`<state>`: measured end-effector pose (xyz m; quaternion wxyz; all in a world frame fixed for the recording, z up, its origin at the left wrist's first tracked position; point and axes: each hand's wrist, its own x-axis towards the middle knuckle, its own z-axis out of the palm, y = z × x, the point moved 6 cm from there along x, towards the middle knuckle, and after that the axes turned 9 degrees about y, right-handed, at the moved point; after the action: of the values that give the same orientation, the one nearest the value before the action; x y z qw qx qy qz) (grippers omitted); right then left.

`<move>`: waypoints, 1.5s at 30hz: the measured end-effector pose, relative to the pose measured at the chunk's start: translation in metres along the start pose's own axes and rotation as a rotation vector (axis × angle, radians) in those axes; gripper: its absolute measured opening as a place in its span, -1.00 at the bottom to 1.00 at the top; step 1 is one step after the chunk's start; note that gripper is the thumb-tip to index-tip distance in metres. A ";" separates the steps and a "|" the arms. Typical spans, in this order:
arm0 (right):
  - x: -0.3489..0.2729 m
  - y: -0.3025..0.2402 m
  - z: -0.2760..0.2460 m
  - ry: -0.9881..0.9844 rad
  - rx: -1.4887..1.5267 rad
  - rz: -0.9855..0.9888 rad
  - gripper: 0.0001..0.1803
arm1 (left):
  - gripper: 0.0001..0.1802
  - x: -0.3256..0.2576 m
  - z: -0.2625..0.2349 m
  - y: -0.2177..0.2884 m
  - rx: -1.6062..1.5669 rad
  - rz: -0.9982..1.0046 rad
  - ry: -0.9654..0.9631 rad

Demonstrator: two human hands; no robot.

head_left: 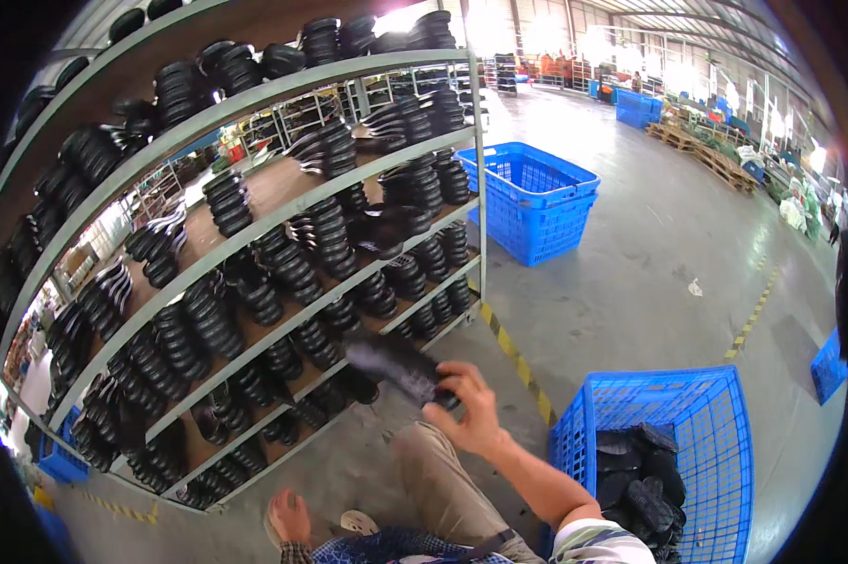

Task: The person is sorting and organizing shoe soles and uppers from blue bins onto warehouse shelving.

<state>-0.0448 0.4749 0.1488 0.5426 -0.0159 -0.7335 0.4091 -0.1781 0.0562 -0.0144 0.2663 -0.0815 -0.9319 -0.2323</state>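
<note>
The right grip (467,412) pinches one end of a long, blurred black sole-shaped piece (388,365) before a metal-framed rack (477,122) of curved dark stacks; whether the low left grip (290,519) holds anything, I cannot tell. A latticed blue plastic basket (664,379) contains rounded black pieces (645,503).

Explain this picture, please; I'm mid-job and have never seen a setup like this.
There is no machine here, only someone working bare-handed. The picture comes from a wide fisheye camera worn on the head, looking down, so straight edges bend. The right hand grips a dark sole-shaped piece, somewhat blurred. The left hand is low down; whether it holds anything is unclear. At left, a metal rack carries stacks of black pieces. At lower right, a blue basket contains loose black pieces; a second blue basket stands farther back.
</note>
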 end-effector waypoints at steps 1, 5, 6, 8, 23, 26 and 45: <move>0.018 0.007 -0.016 0.073 -0.024 0.025 -0.63 | -0.73 0.003 0.004 0.003 -0.004 0.013 -0.005; 0.097 0.035 -0.056 0.318 0.018 -0.120 -0.66 | -0.68 0.018 0.005 0.006 0.121 -0.066 -0.181; 0.122 0.037 -0.060 0.353 -0.003 -0.183 -0.67 | -0.67 0.018 0.009 -0.004 0.190 -0.140 -0.255; 0.171 0.042 -0.052 0.406 0.083 -0.240 -0.68 | -0.66 0.014 0.010 -0.022 0.197 -0.069 -0.215; 0.450 0.169 0.103 0.407 -0.101 -0.110 -0.31 | -0.68 0.022 -0.003 0.039 0.368 0.004 -0.236; 0.461 0.210 0.128 0.148 -0.576 -0.084 -0.26 | -0.68 0.020 0.003 0.037 0.367 0.019 -0.202; -0.058 0.079 -0.457 -0.253 -1.629 0.128 -0.64 | -0.69 0.008 0.019 0.037 0.133 0.192 -0.374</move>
<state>0.3159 0.7668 0.0899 0.2502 -0.3998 -0.8534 -0.2219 -0.1836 0.0976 -0.0099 0.1143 -0.1937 -0.9663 -0.1250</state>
